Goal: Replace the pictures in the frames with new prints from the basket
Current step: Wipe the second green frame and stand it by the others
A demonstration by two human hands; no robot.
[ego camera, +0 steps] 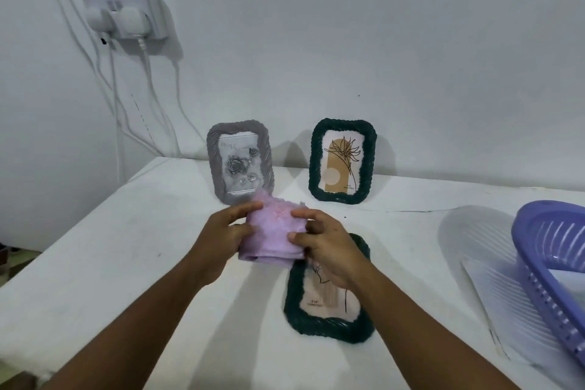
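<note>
I see both hands — left hand (226,229) and right hand (326,245) — pinching a folded lilac cloth (273,237) at centre frame, above the flat green frame (329,320). Likely a wiping step; next, prints from the basket (554,266) at right.

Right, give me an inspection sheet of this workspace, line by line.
Surface: white table, small dark specks.
Job's things: grey frame and green frame stand upright by the wall; second green frame lies flat, face up; purple basket at right, contents unclear.
Clutter: folded lilac cloth, held above the flat frame's top end.
Grippers: left hand and right hand both grip the cloth.
Cables: white leads hang from a wall socket behind the table.
Surroundings: plain white wall.
</note>
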